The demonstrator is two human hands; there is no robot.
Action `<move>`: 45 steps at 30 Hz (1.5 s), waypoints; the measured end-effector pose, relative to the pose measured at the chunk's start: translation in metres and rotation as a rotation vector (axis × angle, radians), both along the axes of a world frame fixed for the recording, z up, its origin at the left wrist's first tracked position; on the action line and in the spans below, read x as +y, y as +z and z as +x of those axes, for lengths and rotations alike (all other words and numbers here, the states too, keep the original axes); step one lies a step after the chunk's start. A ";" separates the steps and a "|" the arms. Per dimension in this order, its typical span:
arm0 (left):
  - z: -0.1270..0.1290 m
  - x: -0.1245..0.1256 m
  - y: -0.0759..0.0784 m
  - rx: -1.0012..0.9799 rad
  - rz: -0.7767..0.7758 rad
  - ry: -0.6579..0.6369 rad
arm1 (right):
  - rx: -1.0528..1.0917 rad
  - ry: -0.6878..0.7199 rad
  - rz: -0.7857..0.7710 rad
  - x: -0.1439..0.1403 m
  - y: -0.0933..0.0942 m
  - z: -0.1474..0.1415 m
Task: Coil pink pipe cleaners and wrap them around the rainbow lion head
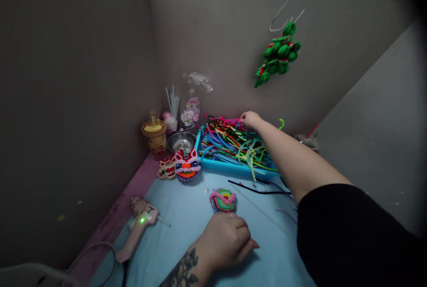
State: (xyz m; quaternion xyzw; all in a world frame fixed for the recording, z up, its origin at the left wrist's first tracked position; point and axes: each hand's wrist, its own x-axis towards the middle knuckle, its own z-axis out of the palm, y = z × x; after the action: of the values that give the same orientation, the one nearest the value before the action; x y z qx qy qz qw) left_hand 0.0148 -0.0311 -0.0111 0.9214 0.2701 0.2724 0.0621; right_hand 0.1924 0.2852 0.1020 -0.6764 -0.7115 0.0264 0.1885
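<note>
Our right hand (pixel 250 120) reaches into the blue tray (pixel 213 164) at the worktop's back, grip closed on pink pipe cleaners (pixel 227 121). Left hand (pixel 227 238) rests curled and empty just beside the coiled rainbow disc (pixel 223 200).

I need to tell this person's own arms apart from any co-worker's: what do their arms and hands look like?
The left hand is bare, with a dark floral tattoo on the forearm and no sleeve in view. The right hand is bare too; that forearm is uncovered up to a black sleeve. No gloves or rings can be made out.
</note>
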 end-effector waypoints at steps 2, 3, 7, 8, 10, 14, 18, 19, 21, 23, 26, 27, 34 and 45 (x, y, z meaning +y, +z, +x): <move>0.000 0.000 -0.001 -0.005 0.000 -0.005 | 0.017 0.021 0.012 -0.003 0.013 -0.001; 0.001 0.000 -0.002 -0.008 -0.003 -0.008 | 0.034 0.033 0.028 -0.007 0.020 -0.001; 0.002 -0.001 -0.001 -0.050 -0.018 -0.014 | 0.290 0.186 0.101 -0.030 0.046 -0.003; 0.000 0.000 0.000 -0.092 -0.020 -0.008 | 0.379 0.242 0.114 -0.038 0.050 -0.004; -0.007 0.005 0.003 -0.306 -0.003 0.149 | 0.524 0.346 0.134 -0.056 0.057 -0.008; -0.031 0.024 0.006 -1.044 -0.072 0.747 | 0.760 0.466 0.099 -0.104 0.060 -0.017; -0.041 0.038 0.003 -1.416 -0.333 0.788 | 0.920 0.403 -0.078 -0.172 0.040 -0.024; -0.039 0.038 0.002 -1.399 -0.424 0.685 | 0.956 0.394 -0.155 -0.191 0.031 -0.024; -0.030 0.034 0.003 -1.295 -0.624 0.468 | 1.006 0.370 -0.306 -0.229 0.010 -0.024; -0.019 0.029 0.005 -1.177 -0.789 0.294 | 1.008 0.337 -0.469 -0.263 -0.013 -0.022; -0.008 0.023 0.005 -1.076 -0.911 0.203 | 0.911 0.319 -0.590 -0.299 -0.044 -0.018; -0.008 0.022 0.005 -1.059 -0.917 0.212 | 0.899 0.318 -0.600 -0.306 -0.052 -0.016; -0.039 0.031 0.012 -0.622 -0.863 0.299 | 0.697 0.312 -0.413 -0.322 -0.098 -0.004; -0.046 0.040 -0.004 -0.089 -0.719 0.554 | 0.099 0.330 0.026 -0.307 -0.134 -0.006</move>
State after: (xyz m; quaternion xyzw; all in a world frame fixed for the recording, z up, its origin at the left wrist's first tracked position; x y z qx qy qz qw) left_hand -0.0317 0.0091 -0.0153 0.7218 0.5808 0.2072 0.3142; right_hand 0.1860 -0.0216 -0.0324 -0.5458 -0.8031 0.0809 0.2249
